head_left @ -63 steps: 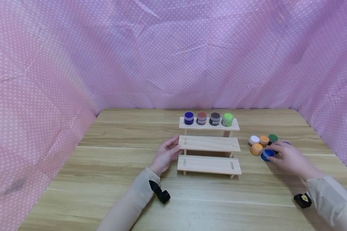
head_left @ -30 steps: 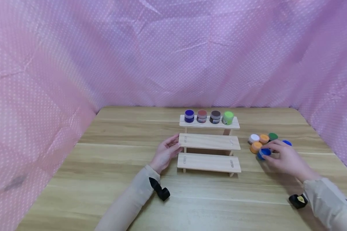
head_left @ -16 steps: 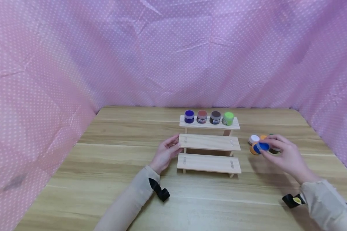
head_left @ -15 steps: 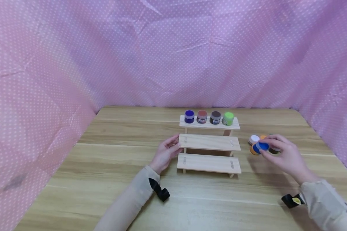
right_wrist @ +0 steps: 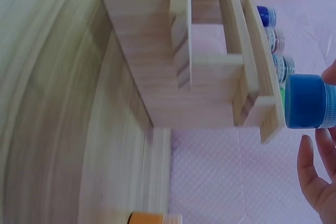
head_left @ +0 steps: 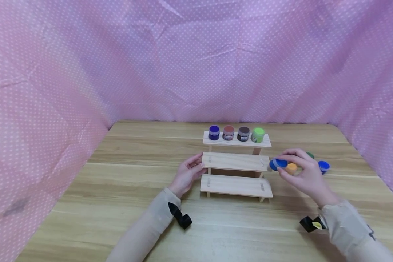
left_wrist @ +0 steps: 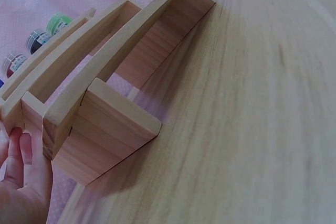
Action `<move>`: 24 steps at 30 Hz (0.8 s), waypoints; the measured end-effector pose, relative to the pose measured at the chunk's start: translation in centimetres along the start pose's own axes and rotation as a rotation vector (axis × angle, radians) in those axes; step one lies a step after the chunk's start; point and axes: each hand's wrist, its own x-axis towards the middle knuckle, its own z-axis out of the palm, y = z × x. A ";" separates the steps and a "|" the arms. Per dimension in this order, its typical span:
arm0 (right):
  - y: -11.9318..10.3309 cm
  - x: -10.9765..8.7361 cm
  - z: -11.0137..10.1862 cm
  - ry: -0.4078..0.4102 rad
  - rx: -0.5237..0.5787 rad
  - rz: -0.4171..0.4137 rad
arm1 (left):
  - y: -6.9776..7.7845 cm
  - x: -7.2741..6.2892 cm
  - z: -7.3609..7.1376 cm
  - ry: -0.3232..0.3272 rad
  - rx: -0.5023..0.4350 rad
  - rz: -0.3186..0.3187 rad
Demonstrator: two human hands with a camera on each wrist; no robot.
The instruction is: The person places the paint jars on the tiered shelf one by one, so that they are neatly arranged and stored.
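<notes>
My right hand [head_left: 301, 176] pinches a blue paint jar [head_left: 276, 165] between thumb and fingers. It is held above the table, beside the right end of the middle step of a three-step wooden rack [head_left: 235, 186]. In the right wrist view the blue jar [right_wrist: 307, 100] is lifted clear of the wood. My left hand [head_left: 187, 175] grips the left end of the middle step; in the left wrist view its fingers [left_wrist: 16, 163] reach under the board. Dark blue [head_left: 214, 133], reddish-brown [head_left: 228, 133], dark brown [head_left: 243, 134] and light green [head_left: 258, 135] jars stand along the top step.
Beyond my right hand, more jars stand on the table: an orange one [head_left: 291, 168], a green one [head_left: 310, 155] and a blue one [head_left: 324, 166], with others hidden behind the hand. A pink dotted cloth [head_left: 196, 72] hangs behind the wooden table [head_left: 144, 153].
My right hand has picked the blue jar up from the group on the table and carried it left toward the rack. My left hand has stayed at the rack's left end.
</notes>
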 end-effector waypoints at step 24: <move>-2.0 1.6 3.6 -0.058 0.087 0.028 | 0.0 0.0 0.0 -0.001 0.029 0.015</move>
